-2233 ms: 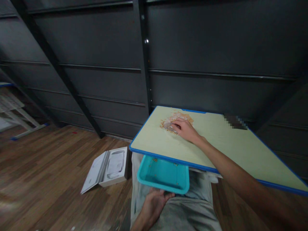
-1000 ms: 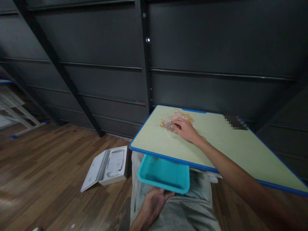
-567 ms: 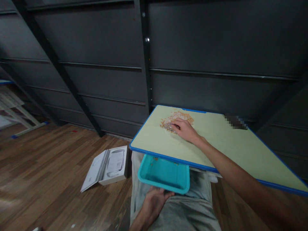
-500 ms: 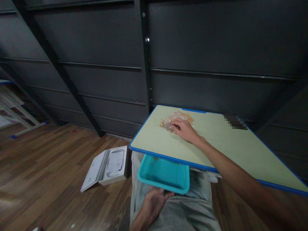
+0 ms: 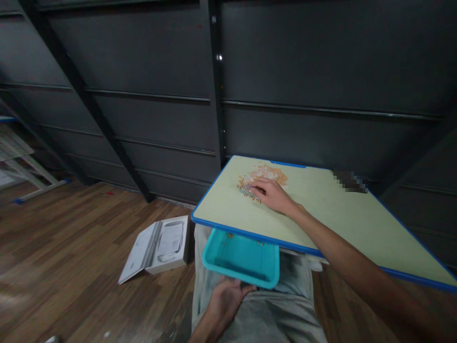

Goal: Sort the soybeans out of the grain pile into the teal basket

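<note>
Standing at the far left of the frame, a white metal stand (image 5: 34, 164) rests on the brown wooden floor (image 5: 71, 243). Toward the lower left, a white box (image 5: 172, 240) lies open, its lid folded out to the left. At lower centre, the left hand (image 5: 225, 297) is at the near rim of a teal tray (image 5: 244, 259), fingers partly hidden by it, so I cannot tell how firmly they grip. Small grains (image 5: 229, 235) lie in the tray's far corners. Above it, a pale tabletop (image 5: 217, 202) with blue edging bears a loose pile (image 5: 266, 172) of yellow and whitish bits, right of centre. The right hand (image 5: 268, 193) rests at the pile's near side, fingers curled; whether they pinch anything, I cannot tell. Farther right, a dark, pixelated object (image 5: 350, 182) sits at the tabletop's far edge.
</note>
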`<action>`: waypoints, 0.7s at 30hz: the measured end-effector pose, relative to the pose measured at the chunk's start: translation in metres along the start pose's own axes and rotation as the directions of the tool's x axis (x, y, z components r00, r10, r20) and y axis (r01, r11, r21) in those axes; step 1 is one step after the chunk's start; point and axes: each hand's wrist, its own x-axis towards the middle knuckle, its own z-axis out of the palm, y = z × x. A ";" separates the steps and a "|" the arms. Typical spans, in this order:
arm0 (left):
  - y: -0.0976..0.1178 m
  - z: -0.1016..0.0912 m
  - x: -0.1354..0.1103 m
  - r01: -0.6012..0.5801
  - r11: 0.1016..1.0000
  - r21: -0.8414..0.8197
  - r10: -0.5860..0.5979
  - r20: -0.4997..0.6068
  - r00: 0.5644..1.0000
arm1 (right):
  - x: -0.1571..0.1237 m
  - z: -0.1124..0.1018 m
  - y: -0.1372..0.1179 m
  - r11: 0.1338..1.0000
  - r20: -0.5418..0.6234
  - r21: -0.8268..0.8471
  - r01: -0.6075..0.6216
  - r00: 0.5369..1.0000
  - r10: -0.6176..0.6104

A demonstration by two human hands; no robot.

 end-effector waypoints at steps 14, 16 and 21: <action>0.025 -0.007 0.000 -0.078 0.997 -0.008 0.078 -0.018 0.997 | -0.002 -0.007 -0.028 0.994 0.122 0.068 0.081 0.989 -0.089; 0.030 -0.007 0.000 -0.087 0.996 0.012 0.087 -0.044 0.995 | -0.004 -0.007 -0.034 0.991 0.133 0.090 0.097 0.985 -0.109; 0.036 -0.004 -0.002 -0.076 0.996 0.045 0.079 -0.082 0.993 | -0.007 -0.005 -0.050 0.973 0.183 0.178 0.147 0.967 -0.179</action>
